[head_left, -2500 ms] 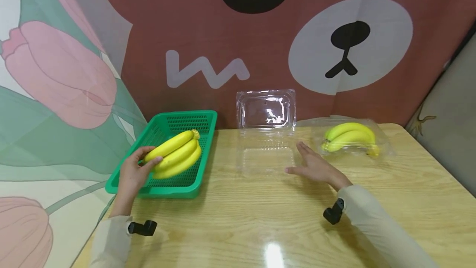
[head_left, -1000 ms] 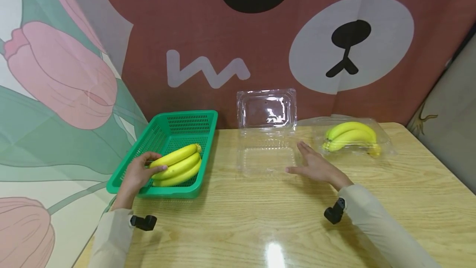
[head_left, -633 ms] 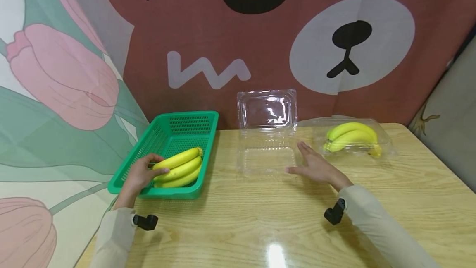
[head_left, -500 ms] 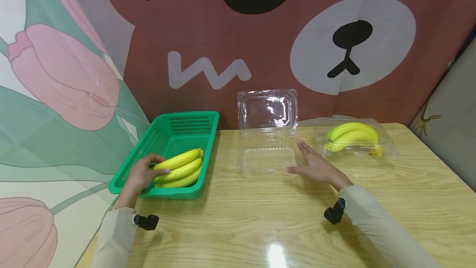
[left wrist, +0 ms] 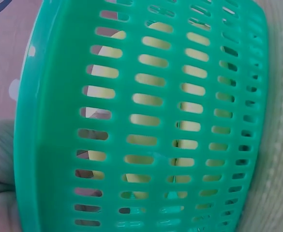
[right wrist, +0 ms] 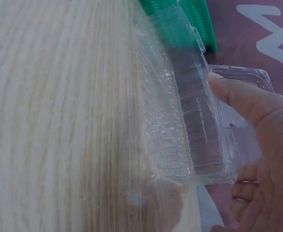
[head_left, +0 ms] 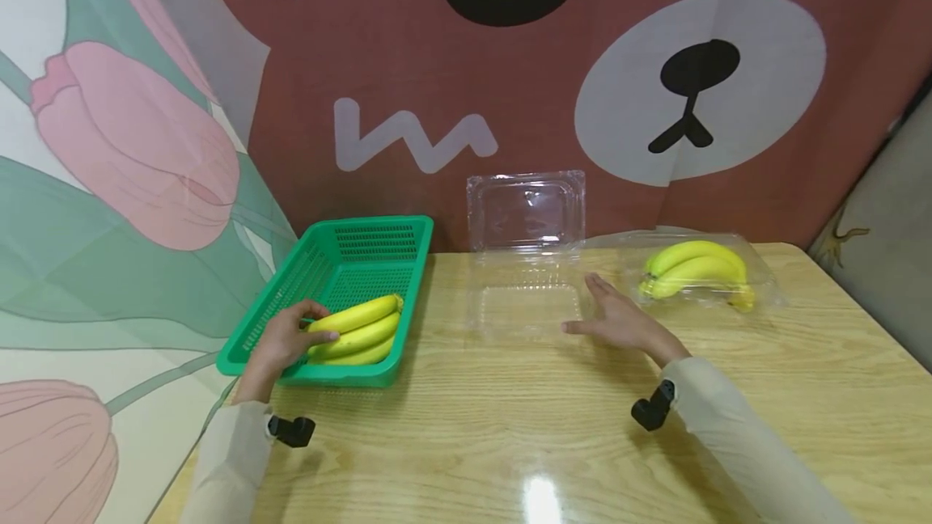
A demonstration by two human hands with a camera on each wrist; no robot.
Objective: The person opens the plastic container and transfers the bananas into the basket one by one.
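Note:
My left hand (head_left: 285, 340) grips one end of a bunch of yellow bananas (head_left: 360, 335), thumb on top and fingers over the far side. The bunch lies low at the front of a green plastic basket (head_left: 338, 376). In the left wrist view the basket's slotted wall (left wrist: 59, 121) hides most of that hand. A clear plastic clamshell container (head_left: 530, 306) stands to the right, its lid (head_left: 526, 213) raised at the back. At its right side rests my right hand (head_left: 622, 323), fingers extended; in the right wrist view the thumb (right wrist: 228, 89) is at the rim.
At the back right, more bananas (head_left: 695, 268) sit inside a second clear container (head_left: 764, 281). A printed cloth (head_left: 408, 47) hangs right behind the wooden table (head_left: 473, 435). A floral cloth (head_left: 146, 160) borders the left side.
My left hand has lowered the banana bunch from above the basket down into its front part. The right hand has stayed beside the open container. The view has shifted slightly.

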